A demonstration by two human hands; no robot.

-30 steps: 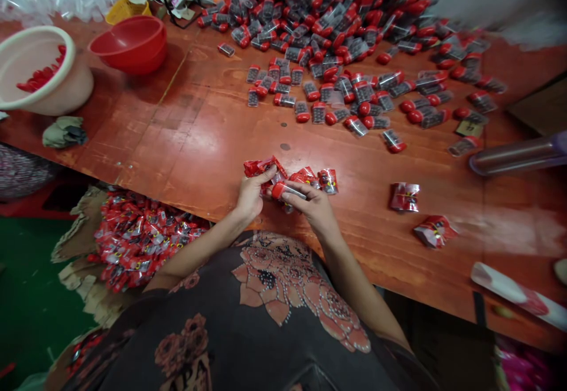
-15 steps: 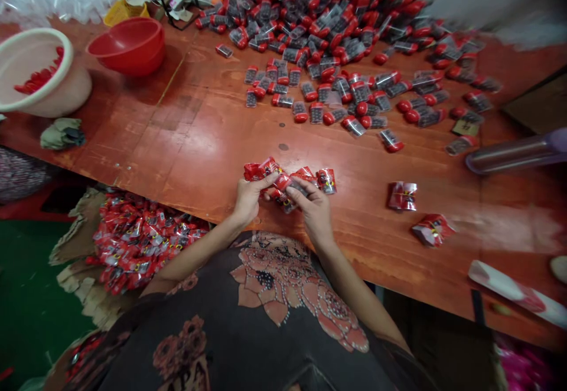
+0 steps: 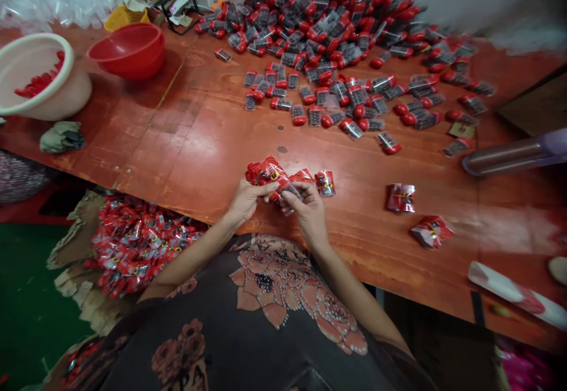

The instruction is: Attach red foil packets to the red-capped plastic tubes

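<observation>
Two narrow pinches on a crinkled red foil packet (image 3: pixel 270 172)

From the head camera, the person's left hand (image 3: pixel 248 202) curls narrowly around the packet, thumb and fingers gripping its crumpled side. The right hand (image 3: pixel 310 214) is also narrow, pinching the packet's glinting lower end between thumb and fingertips; the fingers hide how much each hand carries. The packet sits above the near edge of the orange-red wooden table (image 3: pixel 199 160), just beside two more small red foil packets (image 3: pixel 325 183). It probably weighs very little, with soft, slippery film around something stiffer inside. The firm middle looks the surest place to hold, since the loose film could slide. Farther off lie a large heap of clear tubes with red caps (image 3: pixel 319 36), a round white plastic basin (image 3: pixel 66 104) and a red plastic bowl (image 3: pixel 130 51). Below the table edge, a mound of red packets (image 3: pixel 142 243) rests on torn brown cardboard (image 3: pixel 66 243).
</observation>
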